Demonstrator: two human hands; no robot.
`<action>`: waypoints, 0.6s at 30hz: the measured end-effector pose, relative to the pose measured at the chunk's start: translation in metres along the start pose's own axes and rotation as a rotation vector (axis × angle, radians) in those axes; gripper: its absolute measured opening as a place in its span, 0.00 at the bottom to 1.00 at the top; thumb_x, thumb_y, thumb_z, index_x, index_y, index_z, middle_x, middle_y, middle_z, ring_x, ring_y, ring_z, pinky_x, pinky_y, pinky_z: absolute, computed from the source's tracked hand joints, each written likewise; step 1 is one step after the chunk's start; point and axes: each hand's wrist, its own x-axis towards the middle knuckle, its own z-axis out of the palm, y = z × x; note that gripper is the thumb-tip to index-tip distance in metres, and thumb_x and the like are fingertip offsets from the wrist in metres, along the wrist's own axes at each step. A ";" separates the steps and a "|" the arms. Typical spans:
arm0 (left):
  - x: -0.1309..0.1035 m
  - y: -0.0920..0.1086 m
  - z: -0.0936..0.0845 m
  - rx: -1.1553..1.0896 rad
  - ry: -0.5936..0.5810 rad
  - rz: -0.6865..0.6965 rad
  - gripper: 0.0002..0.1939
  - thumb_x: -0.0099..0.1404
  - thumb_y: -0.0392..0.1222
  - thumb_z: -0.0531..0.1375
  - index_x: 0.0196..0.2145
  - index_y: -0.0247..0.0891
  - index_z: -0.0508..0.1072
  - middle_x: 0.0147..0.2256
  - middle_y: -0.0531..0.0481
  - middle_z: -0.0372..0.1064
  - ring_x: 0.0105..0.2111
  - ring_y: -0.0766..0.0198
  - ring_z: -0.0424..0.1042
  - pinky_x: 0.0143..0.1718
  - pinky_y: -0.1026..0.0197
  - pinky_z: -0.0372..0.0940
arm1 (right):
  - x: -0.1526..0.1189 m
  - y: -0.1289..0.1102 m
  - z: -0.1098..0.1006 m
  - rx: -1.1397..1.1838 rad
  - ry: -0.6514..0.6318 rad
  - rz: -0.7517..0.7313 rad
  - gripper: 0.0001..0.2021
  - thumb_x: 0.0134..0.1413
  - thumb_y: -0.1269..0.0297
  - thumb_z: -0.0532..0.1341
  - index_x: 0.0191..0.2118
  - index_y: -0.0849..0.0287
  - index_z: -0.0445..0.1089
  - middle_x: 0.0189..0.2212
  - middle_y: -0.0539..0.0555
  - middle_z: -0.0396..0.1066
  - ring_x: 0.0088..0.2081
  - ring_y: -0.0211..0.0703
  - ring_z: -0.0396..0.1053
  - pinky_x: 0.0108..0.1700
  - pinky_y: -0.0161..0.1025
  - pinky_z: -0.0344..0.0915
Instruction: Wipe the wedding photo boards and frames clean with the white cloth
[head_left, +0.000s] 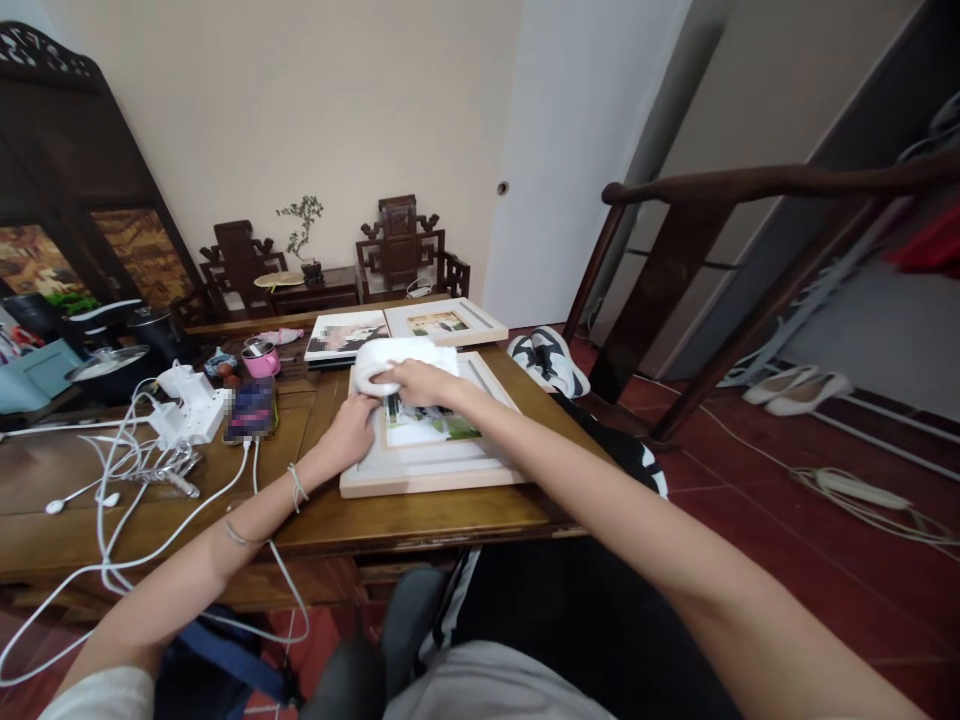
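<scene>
A white roll of soft paper point(405, 352) lies across the far left part of a pale wooden picture frame point(435, 482), which rests flat on the table. My right hand point(412, 382) is closed on the roll, its fingers pressed into the near side. At the frame's left border, just below the roll's end, my left hand point(352, 432) has its fingers curled; most fingertips are hidden. Inside the frame a picture point(439, 428) with green and white areas shows partly beneath my right hand and wrist.
Farther back lie another framed picture point(442, 322) and a flat picture point(345, 335). To the left are a power strip point(191, 405), tangled white cables, a phone point(251, 408), a pink cup point(260, 357) and a black pot point(112, 375). A dark wooden chair point(675, 250) stands at right.
</scene>
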 end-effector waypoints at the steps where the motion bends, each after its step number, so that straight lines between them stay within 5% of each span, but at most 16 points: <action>1: 0.000 -0.001 0.000 0.006 -0.002 0.003 0.25 0.55 0.21 0.49 0.46 0.34 0.74 0.50 0.43 0.71 0.54 0.56 0.67 0.59 0.53 0.60 | 0.005 -0.005 0.001 0.008 -0.004 0.006 0.28 0.50 0.78 0.54 0.56 0.49 0.69 0.51 0.53 0.73 0.52 0.51 0.68 0.49 0.38 0.62; 5: -0.001 -0.003 0.004 0.015 0.017 0.007 0.25 0.55 0.21 0.48 0.48 0.31 0.72 0.52 0.39 0.69 0.56 0.55 0.66 0.60 0.52 0.57 | 0.001 0.002 0.000 -0.021 0.002 0.120 0.26 0.52 0.76 0.53 0.55 0.50 0.69 0.50 0.57 0.73 0.49 0.55 0.70 0.45 0.41 0.64; 13: -0.006 -0.008 0.012 -0.026 0.071 -0.025 0.25 0.56 0.21 0.49 0.49 0.35 0.70 0.54 0.42 0.67 0.57 0.57 0.64 0.61 0.51 0.57 | -0.067 0.065 -0.017 -0.122 -0.002 0.325 0.24 0.51 0.78 0.51 0.51 0.58 0.73 0.45 0.59 0.76 0.45 0.52 0.71 0.46 0.42 0.62; 18: -0.007 -0.010 0.015 -0.037 0.095 -0.022 0.23 0.57 0.20 0.48 0.46 0.31 0.71 0.54 0.38 0.67 0.58 0.56 0.64 0.60 0.51 0.57 | -0.111 0.053 -0.017 -0.098 -0.029 0.216 0.30 0.42 0.82 0.50 0.51 0.58 0.73 0.44 0.56 0.76 0.44 0.49 0.72 0.47 0.40 0.62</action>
